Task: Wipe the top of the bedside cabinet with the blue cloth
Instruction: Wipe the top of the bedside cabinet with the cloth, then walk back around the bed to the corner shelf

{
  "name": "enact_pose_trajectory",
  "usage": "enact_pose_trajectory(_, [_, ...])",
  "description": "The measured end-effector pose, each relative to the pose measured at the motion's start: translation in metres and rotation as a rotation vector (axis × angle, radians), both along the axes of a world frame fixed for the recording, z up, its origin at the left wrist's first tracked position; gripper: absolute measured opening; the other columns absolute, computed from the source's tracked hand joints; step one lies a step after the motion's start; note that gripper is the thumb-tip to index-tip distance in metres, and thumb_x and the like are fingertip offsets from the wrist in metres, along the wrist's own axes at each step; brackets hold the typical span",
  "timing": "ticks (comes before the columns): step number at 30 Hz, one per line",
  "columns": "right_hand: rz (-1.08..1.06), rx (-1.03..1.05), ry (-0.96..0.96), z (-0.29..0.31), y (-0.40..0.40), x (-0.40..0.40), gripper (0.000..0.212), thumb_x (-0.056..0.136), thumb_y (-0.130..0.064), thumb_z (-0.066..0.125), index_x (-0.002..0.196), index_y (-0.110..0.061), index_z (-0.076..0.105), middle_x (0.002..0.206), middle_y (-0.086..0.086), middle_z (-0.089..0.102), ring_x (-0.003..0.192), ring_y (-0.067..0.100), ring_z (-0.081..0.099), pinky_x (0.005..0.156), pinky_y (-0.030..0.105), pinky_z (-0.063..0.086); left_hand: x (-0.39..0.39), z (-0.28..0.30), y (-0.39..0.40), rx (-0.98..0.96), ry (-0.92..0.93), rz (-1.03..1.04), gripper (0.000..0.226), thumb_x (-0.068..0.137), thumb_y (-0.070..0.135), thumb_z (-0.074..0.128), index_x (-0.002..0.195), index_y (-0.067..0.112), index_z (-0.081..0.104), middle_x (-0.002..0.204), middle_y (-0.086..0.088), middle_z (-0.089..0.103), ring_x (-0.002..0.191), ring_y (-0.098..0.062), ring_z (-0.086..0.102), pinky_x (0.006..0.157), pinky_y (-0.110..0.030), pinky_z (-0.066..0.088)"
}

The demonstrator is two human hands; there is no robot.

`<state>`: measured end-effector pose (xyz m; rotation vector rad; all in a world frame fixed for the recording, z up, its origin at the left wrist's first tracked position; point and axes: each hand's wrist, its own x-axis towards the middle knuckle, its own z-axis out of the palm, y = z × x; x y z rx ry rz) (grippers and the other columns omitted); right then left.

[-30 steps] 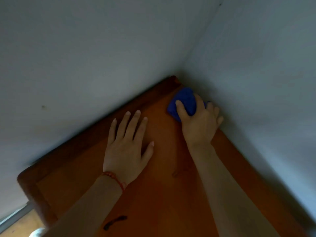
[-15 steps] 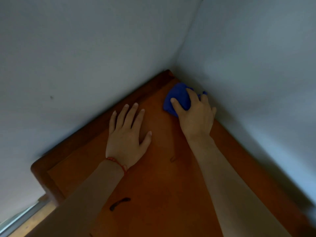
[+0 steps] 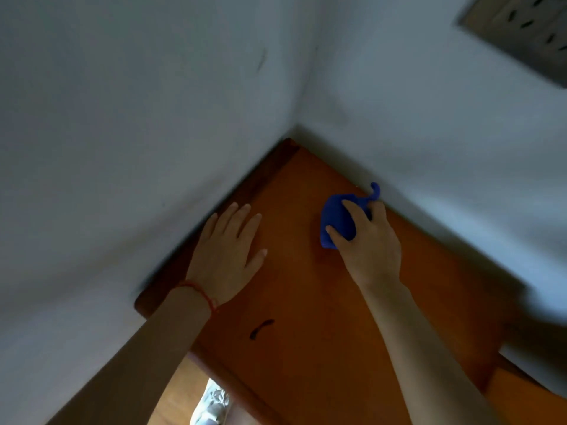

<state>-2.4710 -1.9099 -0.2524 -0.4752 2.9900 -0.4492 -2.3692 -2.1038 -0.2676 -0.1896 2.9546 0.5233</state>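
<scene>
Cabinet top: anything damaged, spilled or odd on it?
One thing: a short dark curved mark on the cabinet top, near the front edge by the left forearm. Scratch, stain or debris, I cannot tell. Otherwise nothing: the left hand rests flat, and the right hand presses the blue cloth beside the wall.

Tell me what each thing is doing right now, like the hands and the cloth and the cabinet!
Blue cloth: bunched up, pressed on the cabinet near the right wall.
Right hand: gripping the cloth, fingers curled over it.
Left hand: flat, palm down, empty.
Cabinet top: bare wood with a small dark mark.
Red bracelet: on the left wrist.
</scene>
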Motion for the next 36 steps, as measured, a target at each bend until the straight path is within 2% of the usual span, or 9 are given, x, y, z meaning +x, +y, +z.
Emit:
enact_pose_trajectory(3, [-0.024,0.016,-0.006,0.029,0.008,0.021,0.049,0.081,-0.035,0.062,0.124,-0.016,0.048,0.115,0.013,0.049,0.083,0.029,0.057,0.066,0.038,0.050,0.010,0.033,0.002,0.003,0.023,-0.068,0.053,0.089,0.034,0.053,0.131,0.002,0.047,0.136,-0.022,0.046,0.130,-0.037,0.037,0.103,-0.056,0.033])
enact_pose_trajectory(7, [-0.085,0.028,-0.018,0.067,0.023,0.053,0.047,0.082,-0.037,0.061,0.122,-0.017,0.049,0.111,0.011,0.050,0.077,0.026,0.056,0.060,0.030,0.044,0.030,0.073,0.006,0.021,-0.009,-0.106,0.055,0.085,0.038,0.049,0.123,-0.002,0.054,0.128,-0.025,0.053,0.122,-0.041,0.046,0.093,-0.060,0.041])
enact_pose_trajectory(13, [-0.205,0.042,-0.032,0.133,0.056,0.101,0.044,0.081,-0.038,0.061,0.120,-0.019,0.052,0.110,0.011,0.051,0.072,0.025,0.057,0.056,0.028,0.044,0.059,0.138,0.017,0.018,-0.012,-0.158,0.075,0.095,0.052,0.013,0.117,-0.003,0.058,0.121,-0.026,0.058,0.114,-0.043,0.053,0.088,-0.060,0.045])
enact_pose_trajectory(22, [-0.393,-0.015,-0.027,0.215,0.092,0.187,0.047,0.071,-0.028,0.076,0.113,-0.012,0.060,0.103,0.019,0.057,0.067,0.035,0.059,0.055,0.037,0.050,0.089,0.222,0.040,0.014,0.012,-0.286,0.074,0.095,0.052,0.013,0.118,-0.003,0.057,0.123,-0.026,0.057,0.115,-0.043,0.051,0.092,-0.061,0.041])
enact_pose_trajectory(26, [-0.510,-0.012,-0.024,0.227,0.107,0.230,0.050,0.065,-0.025,0.081,0.109,-0.012,0.061,0.097,0.019,0.058,0.065,0.037,0.059,0.051,0.041,0.051,0.107,0.241,0.050,0.014,-0.024,-0.328,0.076,0.095,0.053,0.011,0.118,-0.002,0.058,0.123,-0.025,0.057,0.116,-0.042,0.051,0.093,-0.059,0.038])
enact_pose_trajectory(30, [-0.650,-0.027,-0.065,0.233,0.123,0.269,0.053,0.065,-0.026,0.080,0.112,-0.012,0.060,0.103,0.024,0.056,0.069,0.041,0.060,0.054,0.047,0.054,0.121,0.252,0.062,-0.016,-0.063,-0.399,0.077,0.095,0.054,0.009,0.116,-0.001,0.059,0.121,-0.024,0.059,0.114,-0.041,0.053,0.092,-0.059,0.039])
enact_pose_trajectory(36, [-0.806,-0.073,-0.070,0.247,0.153,0.331,0.051,0.062,-0.017,0.083,0.107,-0.003,0.063,0.098,0.028,0.057,0.064,0.042,0.060,0.051,0.045,0.051,0.135,0.265,0.092,-0.055,-0.075,-0.578,0.076,0.096,0.052,0.009,0.116,0.000,0.060,0.120,-0.023,0.060,0.113,-0.040,0.054,0.091,-0.057,0.040])
